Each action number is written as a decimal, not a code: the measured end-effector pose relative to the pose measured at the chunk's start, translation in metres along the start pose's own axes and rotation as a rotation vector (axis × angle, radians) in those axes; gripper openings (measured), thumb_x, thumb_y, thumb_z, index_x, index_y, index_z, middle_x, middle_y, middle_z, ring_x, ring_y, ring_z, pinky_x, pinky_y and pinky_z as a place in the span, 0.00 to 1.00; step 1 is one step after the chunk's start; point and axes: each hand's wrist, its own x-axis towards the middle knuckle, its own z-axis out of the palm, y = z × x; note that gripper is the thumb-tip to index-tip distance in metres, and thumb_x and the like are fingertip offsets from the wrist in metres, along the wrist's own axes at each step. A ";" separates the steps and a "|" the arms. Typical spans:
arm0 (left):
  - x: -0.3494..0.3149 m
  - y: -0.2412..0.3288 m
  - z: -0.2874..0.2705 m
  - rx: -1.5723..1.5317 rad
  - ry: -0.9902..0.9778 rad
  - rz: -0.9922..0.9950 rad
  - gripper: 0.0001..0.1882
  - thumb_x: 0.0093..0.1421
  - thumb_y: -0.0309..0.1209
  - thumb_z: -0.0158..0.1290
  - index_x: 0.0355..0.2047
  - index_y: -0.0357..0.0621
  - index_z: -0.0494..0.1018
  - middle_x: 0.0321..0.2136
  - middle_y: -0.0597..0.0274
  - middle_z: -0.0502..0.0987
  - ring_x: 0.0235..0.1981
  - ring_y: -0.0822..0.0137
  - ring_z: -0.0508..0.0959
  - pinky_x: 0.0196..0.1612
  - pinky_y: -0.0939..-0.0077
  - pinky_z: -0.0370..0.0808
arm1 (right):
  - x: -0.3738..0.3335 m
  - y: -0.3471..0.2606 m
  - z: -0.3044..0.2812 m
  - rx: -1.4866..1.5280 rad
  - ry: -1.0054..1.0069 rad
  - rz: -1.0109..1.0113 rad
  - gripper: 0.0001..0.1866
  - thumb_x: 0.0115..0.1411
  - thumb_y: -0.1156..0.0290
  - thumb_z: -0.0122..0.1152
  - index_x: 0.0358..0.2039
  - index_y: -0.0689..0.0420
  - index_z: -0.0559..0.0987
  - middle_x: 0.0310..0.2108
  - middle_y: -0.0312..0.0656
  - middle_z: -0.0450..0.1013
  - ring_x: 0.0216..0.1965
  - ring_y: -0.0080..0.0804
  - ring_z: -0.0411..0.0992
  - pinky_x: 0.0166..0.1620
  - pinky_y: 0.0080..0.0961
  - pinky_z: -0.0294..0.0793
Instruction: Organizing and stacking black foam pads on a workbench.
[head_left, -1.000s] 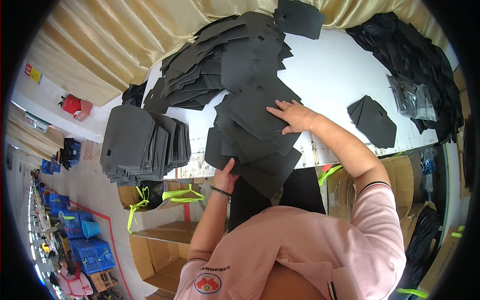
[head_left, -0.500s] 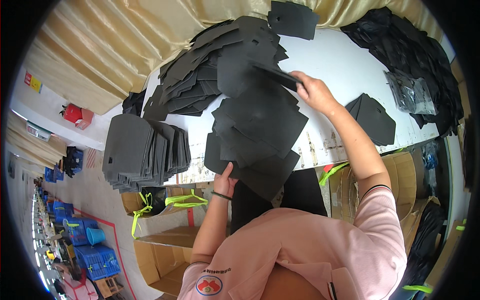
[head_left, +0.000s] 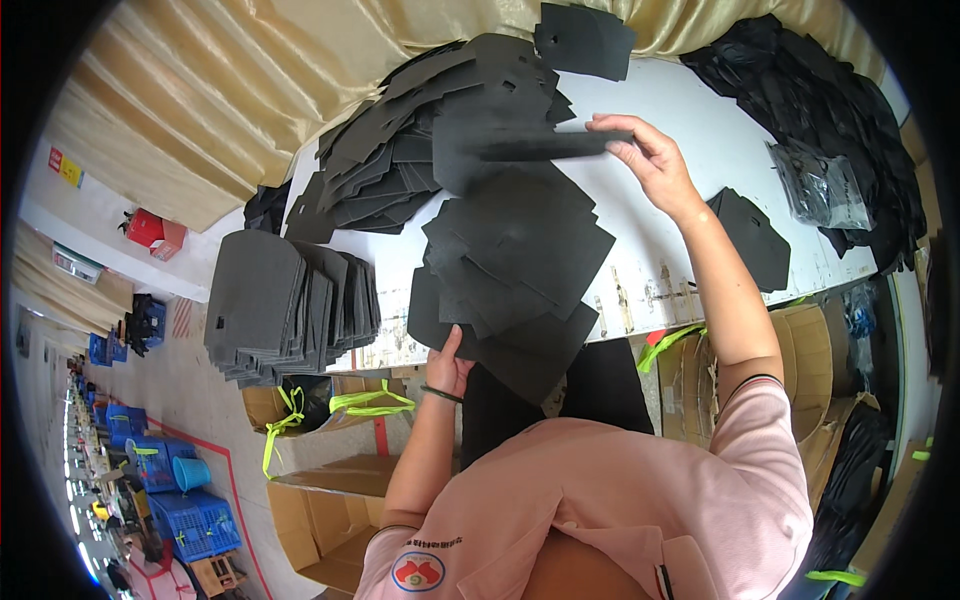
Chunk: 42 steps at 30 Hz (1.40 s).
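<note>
My right hand (head_left: pixel 652 162) pinches one end of a flat black panel (head_left: pixel 560 146), thumb below and fingers above. The panel is seen nearly edge-on over the white table, its far end blurred against other black panels. My left hand (head_left: pixel 452 364) grips the lower left corner of a panel in a loose, fanned pile (head_left: pixel 515 260). Its thumb lies on top, and its other fingers are partly hidden underneath. This pile reaches past the table's front edge. Behind it spreads a larger heap of black panels (head_left: pixel 400 150), some with a small slot.
A neat row of upright panels (head_left: pixel 265 300) stands at the table's left corner. To the right lie a few panels (head_left: pixel 750 240), a clear plastic bag (head_left: pixel 825 190) and a dark heap (head_left: pixel 800 85). Cardboard boxes (head_left: pixel 330 520) with yellow-green ties sit below the white table (head_left: pixel 655 110).
My right hand has moved up and slightly right, turning its panel from a slant to nearly level. My left hand has stayed at the pile's corner.
</note>
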 end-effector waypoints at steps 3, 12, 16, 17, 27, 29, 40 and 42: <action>0.000 0.001 0.004 0.009 -0.006 0.003 0.18 0.63 0.32 0.52 0.51 0.41 0.66 0.45 0.56 0.75 0.44 0.60 0.78 0.43 0.66 0.79 | 0.008 0.005 0.003 0.021 -0.228 -0.260 0.12 0.56 0.77 0.56 0.40 0.52 0.80 0.55 0.40 0.69 0.64 0.41 0.56 0.65 0.42 0.52; 0.001 0.000 0.007 -0.020 0.025 -0.012 0.17 0.63 0.36 0.53 0.49 0.42 0.67 0.42 0.57 0.76 0.42 0.61 0.78 0.42 0.64 0.79 | -0.039 0.116 0.036 -0.365 -0.516 0.330 0.24 0.56 0.75 0.57 0.55 0.50 0.72 0.56 0.50 0.67 0.58 0.47 0.63 0.62 0.38 0.59; -0.004 0.002 0.004 -0.036 0.034 -0.015 0.19 0.63 0.38 0.53 0.50 0.43 0.66 0.43 0.58 0.75 0.43 0.61 0.77 0.43 0.64 0.78 | -0.037 0.098 0.078 -0.273 -0.341 0.549 0.32 0.57 0.58 0.60 0.58 0.60 0.66 0.50 0.59 0.69 0.53 0.51 0.68 0.56 0.34 0.66; -0.003 0.002 0.004 -0.032 0.027 -0.018 0.19 0.63 0.38 0.53 0.50 0.43 0.66 0.43 0.58 0.75 0.43 0.61 0.77 0.43 0.64 0.78 | -0.038 0.095 0.089 -0.397 -0.384 0.551 0.35 0.56 0.53 0.60 0.58 0.62 0.65 0.50 0.58 0.69 0.53 0.49 0.68 0.55 0.34 0.67; 0.000 0.002 0.005 -0.036 -0.004 -0.007 0.24 0.62 0.35 0.54 0.56 0.44 0.62 0.51 0.56 0.72 0.49 0.58 0.75 0.47 0.62 0.77 | -0.073 0.061 0.148 -0.344 -0.233 0.460 0.43 0.49 0.57 0.69 0.60 0.62 0.59 0.51 0.58 0.65 0.55 0.54 0.64 0.56 0.39 0.65; -0.001 0.001 0.005 -0.024 0.008 -0.006 0.24 0.62 0.34 0.54 0.56 0.44 0.62 0.51 0.56 0.72 0.49 0.58 0.75 0.47 0.62 0.77 | -0.068 0.063 0.144 -0.289 -0.161 0.488 0.44 0.48 0.60 0.71 0.60 0.64 0.59 0.51 0.59 0.65 0.55 0.54 0.64 0.57 0.37 0.64; 0.001 -0.004 -0.009 -0.054 -0.013 -0.015 0.25 0.66 0.42 0.46 0.58 0.45 0.60 0.55 0.57 0.69 0.52 0.57 0.73 0.50 0.60 0.75 | -0.066 0.044 0.152 -0.084 -0.235 0.581 0.45 0.44 0.65 0.73 0.58 0.70 0.60 0.55 0.58 0.64 0.57 0.49 0.64 0.59 0.35 0.63; 0.003 -0.004 -0.009 -0.050 -0.020 -0.014 0.25 0.66 0.42 0.46 0.59 0.45 0.59 0.55 0.57 0.69 0.53 0.57 0.72 0.50 0.60 0.75 | -0.064 0.059 0.151 0.002 -0.252 0.730 0.44 0.44 0.65 0.73 0.57 0.70 0.61 0.54 0.56 0.66 0.56 0.47 0.65 0.58 0.34 0.64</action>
